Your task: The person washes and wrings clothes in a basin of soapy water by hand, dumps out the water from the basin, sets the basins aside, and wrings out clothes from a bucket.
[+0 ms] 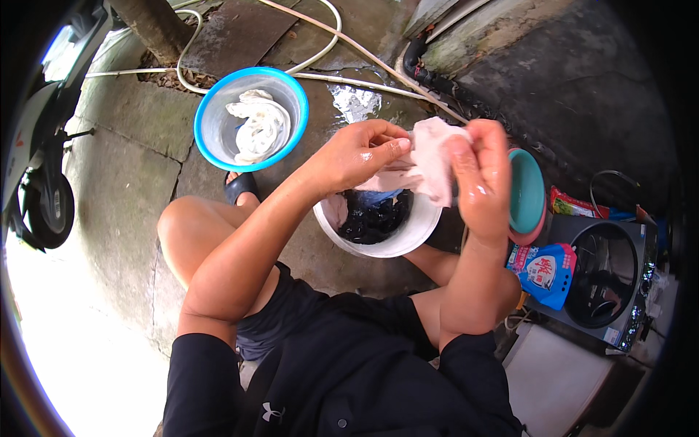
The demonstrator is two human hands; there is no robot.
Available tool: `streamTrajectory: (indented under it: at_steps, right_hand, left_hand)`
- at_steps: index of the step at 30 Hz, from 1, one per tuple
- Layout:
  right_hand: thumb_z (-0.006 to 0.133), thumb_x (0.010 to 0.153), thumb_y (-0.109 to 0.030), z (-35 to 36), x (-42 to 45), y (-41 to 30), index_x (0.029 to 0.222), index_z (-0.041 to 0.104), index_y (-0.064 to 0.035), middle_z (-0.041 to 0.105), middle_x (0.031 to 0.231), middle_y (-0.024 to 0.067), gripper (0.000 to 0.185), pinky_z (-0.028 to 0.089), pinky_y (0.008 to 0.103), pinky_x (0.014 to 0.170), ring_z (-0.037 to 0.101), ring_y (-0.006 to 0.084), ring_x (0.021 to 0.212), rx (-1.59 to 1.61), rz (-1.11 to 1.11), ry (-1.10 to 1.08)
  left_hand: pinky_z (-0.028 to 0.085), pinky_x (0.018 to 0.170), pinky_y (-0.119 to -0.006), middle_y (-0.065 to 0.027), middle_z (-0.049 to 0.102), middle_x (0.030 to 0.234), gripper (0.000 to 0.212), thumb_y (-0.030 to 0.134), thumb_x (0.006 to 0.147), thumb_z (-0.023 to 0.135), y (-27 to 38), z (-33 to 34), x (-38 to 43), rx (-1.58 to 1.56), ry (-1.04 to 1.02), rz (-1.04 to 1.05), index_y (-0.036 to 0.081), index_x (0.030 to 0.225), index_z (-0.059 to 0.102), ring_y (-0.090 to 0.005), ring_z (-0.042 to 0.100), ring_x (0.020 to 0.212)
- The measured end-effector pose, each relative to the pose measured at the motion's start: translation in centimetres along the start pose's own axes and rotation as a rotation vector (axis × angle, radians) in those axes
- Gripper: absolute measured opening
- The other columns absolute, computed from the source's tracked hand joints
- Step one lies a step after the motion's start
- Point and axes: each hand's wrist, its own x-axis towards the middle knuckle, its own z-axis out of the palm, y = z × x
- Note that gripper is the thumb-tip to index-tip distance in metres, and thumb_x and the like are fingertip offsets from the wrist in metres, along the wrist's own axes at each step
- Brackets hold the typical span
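Observation:
Both hands hold a wet, pale pink cloth (pixel 434 155) above a white bucket (pixel 407 244). My left hand (pixel 363 155) pinches its left part between thumb and fingers. My right hand (pixel 483 180), slightly blurred, grips the right edge of the cloth. Inside the bucket lie dark wet fabric (pixel 377 218), a bit of blue fabric (pixel 379 196) and a pink piece at the left wall. At the upper left, a blue-rimmed basin (pixel 301 128) holds a twisted white cloth (pixel 262 128).
Green (pixel 527 191) and pink basins stand at the right, near a blue detergent pouch (pixel 546 276) on a front-loading washing machine (pixel 557 232). Hoses (pixel 363 83) cross the wet concrete beyond the bucket. A tree trunk (pixel 155 27) and a two-wheeler's wheel (pixel 54 210) are at the left.

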Motion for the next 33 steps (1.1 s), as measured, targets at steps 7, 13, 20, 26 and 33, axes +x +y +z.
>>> streamTrajectory:
  at_steps: [7, 13, 20, 26, 33]
  right_hand:
    - [0.053, 0.091, -0.005, 6.9, -1.7, 18.2, 0.110, 0.049, -0.0027, 0.065, 0.089, 0.0278, 0.019, 0.049, 0.0545, 0.076, 0.063, 0.0497, 0.089, -0.456, 0.173, -0.220]
    - [0.061, 0.081, -0.009, 8.6, -6.4, 29.4, 0.110, 0.061, -0.0056, 0.068, 0.101, 0.0266, 0.029, 0.052, 0.0470, 0.087, 0.065, 0.0427, 0.103, -0.819, 0.466, -0.712]
    - [0.059, 0.080, -0.006, 6.1, -6.8, 29.2, 0.097, 0.064, -0.0017, 0.070, 0.099, 0.0176, 0.018, 0.053, 0.0414, 0.080, 0.068, 0.0300, 0.086, -0.424, 0.571, -0.524]
    - [0.054, 0.101, -0.003, -0.1, -1.8, 6.4, 0.100, 0.051, -0.0067, 0.056, 0.088, 0.0000, 0.004, 0.044, 0.0217, 0.069, 0.052, 0.0065, 0.079, 0.286, 0.348, -0.107]
    - [0.067, 0.090, -0.001, -0.9, -1.8, -3.0, 0.118, 0.047, -0.0050, 0.058, 0.099, 0.0047, 0.035, 0.051, 0.0258, 0.080, 0.059, 0.0081, 0.091, 0.290, -0.003, -0.025]
  left_hand:
    - [0.052, 0.090, -0.032, -0.0123, 0.069, 0.115, 0.041, 0.022, 0.096, 0.066, -0.8, -1.7, 0.1, 0.247, 0.170, 0.064, -0.001, 0.129, 0.061, -0.0166, 0.064, 0.102]
    - [0.052, 0.090, -0.032, -0.0110, 0.070, 0.112, 0.040, 0.023, 0.095, 0.067, 0.1, -1.2, -0.1, 0.178, 0.108, 0.048, 0.001, 0.128, 0.062, -0.0157, 0.064, 0.102]
    - [0.053, 0.086, -0.031, -0.0117, 0.070, 0.113, 0.039, 0.023, 0.095, 0.067, 0.0, -0.5, 1.0, 0.185, 0.087, 0.086, 0.001, 0.127, 0.063, -0.0161, 0.065, 0.100]
    - [0.052, 0.084, -0.029, -0.0105, 0.071, 0.107, 0.042, 0.025, 0.095, 0.069, -0.6, -1.4, -0.4, 0.206, 0.128, 0.073, -0.001, 0.127, 0.062, -0.0141, 0.065, 0.099]
    - [0.051, 0.083, -0.028, -0.0073, 0.069, 0.110, 0.044, 0.028, 0.097, 0.067, 0.1, 0.4, 0.1, -0.029, -0.025, 0.011, 0.001, 0.130, 0.060, -0.0116, 0.062, 0.098]
